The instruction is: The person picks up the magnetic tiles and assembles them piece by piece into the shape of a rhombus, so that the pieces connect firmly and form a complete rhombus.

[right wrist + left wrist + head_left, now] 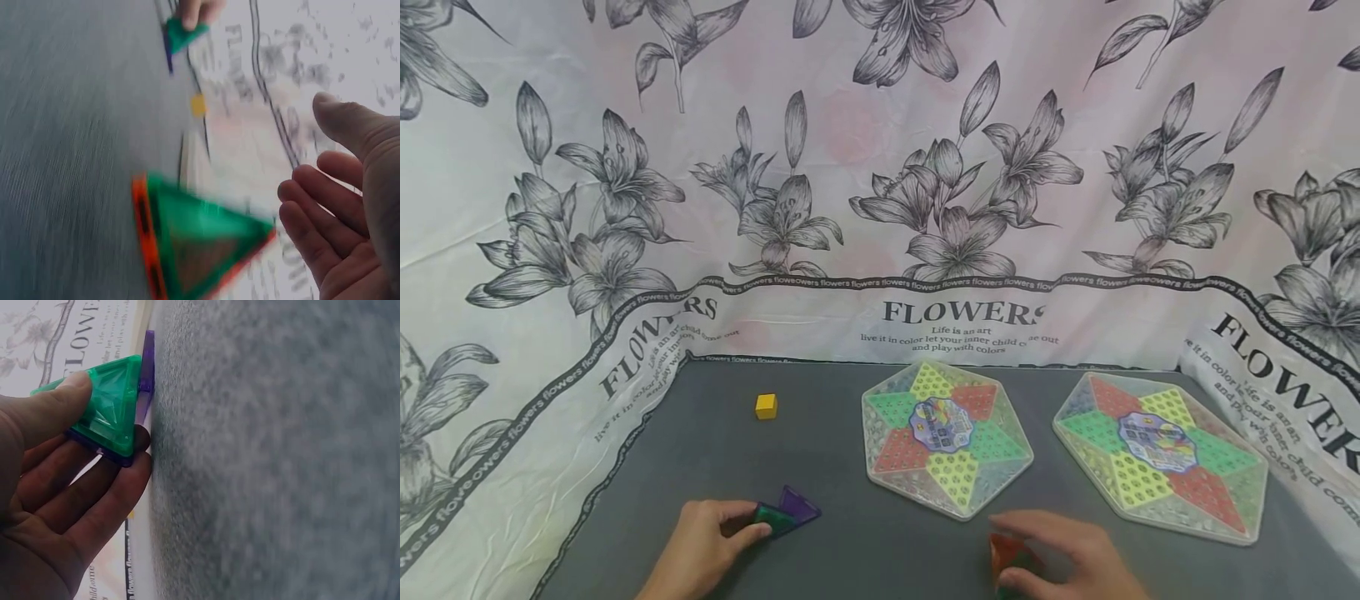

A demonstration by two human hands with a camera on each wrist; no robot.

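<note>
My left hand point(703, 540) pinches a translucent green triangular tile point(114, 409) between thumb and fingers. Purple edging shows under that tile in the left wrist view. A purple triangular tile point(797, 505) adjoins it, flat on the dark table. Over on the right, a pyramid point(209, 219) of green and red-orange triangular tiles stands on the tabletop. My right hand point(1071, 550) is spread around this pyramid in the head view; the right wrist view shows a gap between its loosely bent fingers and the tiles.
Two hexagonal star-patterned game boards point(951, 492) point(1225, 537) lie at the middle and right of the table point(730, 458). A small yellow cube point(766, 407) sits toward the back left. Flower-printed cloth point(820, 325) borders the back and sides.
</note>
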